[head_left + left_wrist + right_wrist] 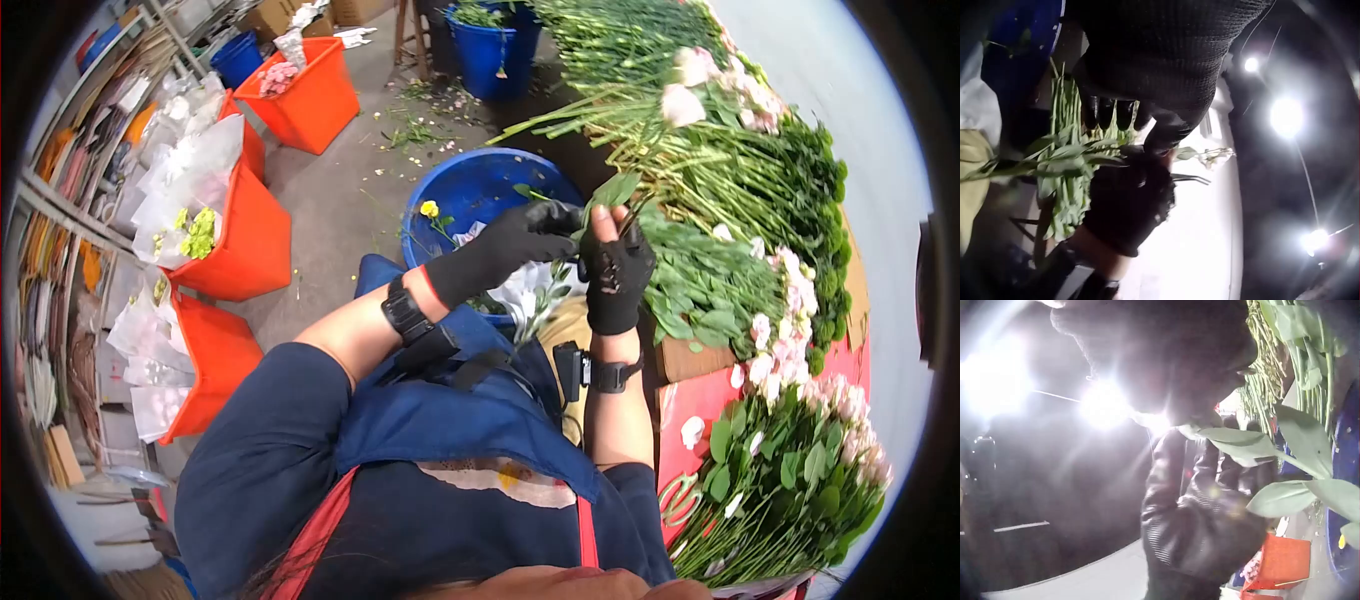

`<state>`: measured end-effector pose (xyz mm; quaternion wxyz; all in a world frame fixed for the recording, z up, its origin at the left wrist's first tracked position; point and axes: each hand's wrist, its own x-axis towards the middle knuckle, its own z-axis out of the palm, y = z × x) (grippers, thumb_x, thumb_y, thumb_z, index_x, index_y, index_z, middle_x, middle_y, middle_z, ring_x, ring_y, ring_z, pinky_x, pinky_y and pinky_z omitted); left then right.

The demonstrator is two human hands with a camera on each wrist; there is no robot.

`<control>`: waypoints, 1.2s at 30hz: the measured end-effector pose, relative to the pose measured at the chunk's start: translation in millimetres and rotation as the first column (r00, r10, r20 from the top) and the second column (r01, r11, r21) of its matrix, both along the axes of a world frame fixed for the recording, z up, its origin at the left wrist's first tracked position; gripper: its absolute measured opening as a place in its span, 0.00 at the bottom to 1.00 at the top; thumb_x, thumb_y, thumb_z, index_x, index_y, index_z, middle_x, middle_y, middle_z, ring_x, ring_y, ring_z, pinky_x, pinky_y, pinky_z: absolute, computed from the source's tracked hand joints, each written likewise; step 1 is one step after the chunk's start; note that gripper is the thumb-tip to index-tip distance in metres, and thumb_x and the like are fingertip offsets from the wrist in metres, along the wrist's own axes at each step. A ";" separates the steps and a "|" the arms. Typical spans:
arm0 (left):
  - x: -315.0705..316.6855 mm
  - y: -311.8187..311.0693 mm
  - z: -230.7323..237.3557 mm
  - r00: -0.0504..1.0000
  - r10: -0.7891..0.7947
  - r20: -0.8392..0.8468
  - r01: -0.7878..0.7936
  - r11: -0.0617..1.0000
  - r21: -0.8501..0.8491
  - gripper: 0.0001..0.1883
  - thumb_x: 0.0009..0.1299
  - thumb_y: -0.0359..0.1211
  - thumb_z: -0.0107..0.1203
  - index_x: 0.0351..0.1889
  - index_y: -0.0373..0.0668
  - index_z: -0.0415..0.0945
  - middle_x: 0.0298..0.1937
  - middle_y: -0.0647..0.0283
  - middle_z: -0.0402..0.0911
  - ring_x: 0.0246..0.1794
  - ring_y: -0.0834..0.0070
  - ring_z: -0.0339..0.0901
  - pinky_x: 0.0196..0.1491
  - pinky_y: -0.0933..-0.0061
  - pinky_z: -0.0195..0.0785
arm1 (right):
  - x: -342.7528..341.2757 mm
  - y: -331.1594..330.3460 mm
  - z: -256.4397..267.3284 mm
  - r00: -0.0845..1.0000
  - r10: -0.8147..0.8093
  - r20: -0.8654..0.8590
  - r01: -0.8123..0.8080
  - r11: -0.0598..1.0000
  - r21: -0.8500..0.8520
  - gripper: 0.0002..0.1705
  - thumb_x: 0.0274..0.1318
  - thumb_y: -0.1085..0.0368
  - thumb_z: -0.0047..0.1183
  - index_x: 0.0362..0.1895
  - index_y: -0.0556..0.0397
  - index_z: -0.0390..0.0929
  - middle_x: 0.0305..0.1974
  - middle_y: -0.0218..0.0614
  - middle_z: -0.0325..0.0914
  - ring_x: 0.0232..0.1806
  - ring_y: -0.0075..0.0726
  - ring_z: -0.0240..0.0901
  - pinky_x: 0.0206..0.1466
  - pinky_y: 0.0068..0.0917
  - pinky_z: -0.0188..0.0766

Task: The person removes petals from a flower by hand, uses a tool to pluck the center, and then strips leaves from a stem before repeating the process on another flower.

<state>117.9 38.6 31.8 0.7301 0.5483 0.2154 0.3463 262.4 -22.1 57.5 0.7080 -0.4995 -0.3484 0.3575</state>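
Observation:
Both hands wear black gloves and meet in front of the body. My right hand (pixel 615 270), its bare thumb tip showing, grips a leafy flower stem (pixel 1079 156). Broad green leaves (pixel 1247 444) stand out from it, and a pale pink bloom (pixel 1216 156) shows beyond the hand in the left wrist view. Two thin dark prongs (pixel 1191 179) stick out past the right hand. The left hand (pixel 540 235) is close beside the stem, fingers loosely bent, thumb (pixel 1163 137) right at the right hand.
Bunches of long green stems (pixel 690 170) with pale pink flowers lie along the table at right. Green-handled scissors (pixel 680 500) rest on its red cover. A blue tub (pixel 430 190) stands on the floor ahead. Orange bins (pixel 240 240) with wrapped flowers line the left; clippings litter the floor.

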 end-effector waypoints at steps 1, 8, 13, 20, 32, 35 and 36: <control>-13.1 2.6 4.1 0.998 0.049 0.044 -0.048 0.998 -0.034 0.23 0.70 0.32 0.59 0.62 0.38 0.71 0.50 0.67 0.80 0.48 0.80 0.76 0.57 0.74 0.68 | -8.3 5.4 -4.3 0.997 0.028 0.079 -0.029 1.000 0.004 0.09 0.59 0.63 0.64 0.34 0.56 0.80 0.27 0.22 0.74 0.28 0.16 0.64 0.32 0.19 0.62; -87.2 12.1 44.6 0.946 0.321 0.044 -0.324 0.935 0.146 0.16 0.70 0.30 0.59 0.54 0.34 0.79 0.51 0.61 0.83 0.50 0.79 0.78 0.56 0.74 0.70 | -72.7 19.9 -22.1 0.884 0.339 0.323 -0.325 0.941 -0.097 0.08 0.58 0.66 0.61 0.29 0.58 0.80 0.21 0.28 0.73 0.24 0.22 0.65 0.30 0.25 0.63; -126.8 13.3 40.3 0.794 0.586 -0.160 -0.498 0.780 0.379 0.11 0.68 0.27 0.61 0.46 0.33 0.83 0.43 0.63 0.86 0.43 0.80 0.80 0.50 0.76 0.72 | -104.5 42.7 -39.4 0.696 0.300 0.652 -0.456 0.886 0.079 0.10 0.60 0.64 0.59 0.31 0.58 0.81 0.24 0.41 0.78 0.25 0.41 0.74 0.31 0.33 0.67; -199.7 38.1 62.9 0.479 0.852 0.211 -0.872 0.436 0.222 0.08 0.68 0.31 0.63 0.41 0.38 0.85 0.37 0.71 0.85 0.36 0.85 0.77 0.44 0.79 0.69 | -113.2 66.8 -111.6 0.534 0.460 0.709 -0.542 0.830 -0.131 0.14 0.62 0.57 0.57 0.37 0.56 0.83 0.23 0.36 0.76 0.24 0.36 0.73 0.31 0.33 0.66; -159.3 -5.9 -8.0 0.760 0.649 -0.039 -0.642 0.759 0.106 0.12 0.73 0.29 0.57 0.52 0.37 0.82 0.45 0.67 0.85 0.45 0.85 0.77 0.48 0.81 0.70 | -108.4 36.5 -30.6 0.848 0.459 0.263 -0.424 0.887 -0.181 0.12 0.58 0.65 0.63 0.44 0.58 0.84 0.28 0.29 0.78 0.29 0.21 0.71 0.34 0.20 0.66; -137.4 -23.5 -26.8 0.814 0.578 -0.062 -0.570 0.815 0.108 0.11 0.72 0.27 0.57 0.51 0.35 0.80 0.44 0.64 0.86 0.46 0.82 0.80 0.50 0.79 0.73 | -102.8 24.3 -11.4 0.823 0.457 0.337 -0.402 0.888 -0.221 0.17 0.56 0.62 0.66 0.48 0.56 0.83 0.27 0.26 0.76 0.27 0.19 0.67 0.34 0.20 0.65; -128.9 -27.7 -37.1 0.827 0.562 -0.006 -0.560 0.824 0.090 0.12 0.71 0.27 0.58 0.51 0.36 0.80 0.43 0.65 0.86 0.45 0.82 0.80 0.49 0.79 0.73 | -100.9 20.1 -9.5 0.826 0.485 0.288 -0.423 0.870 -0.253 0.20 0.54 0.61 0.68 0.50 0.56 0.82 0.26 0.24 0.73 0.27 0.20 0.65 0.34 0.20 0.64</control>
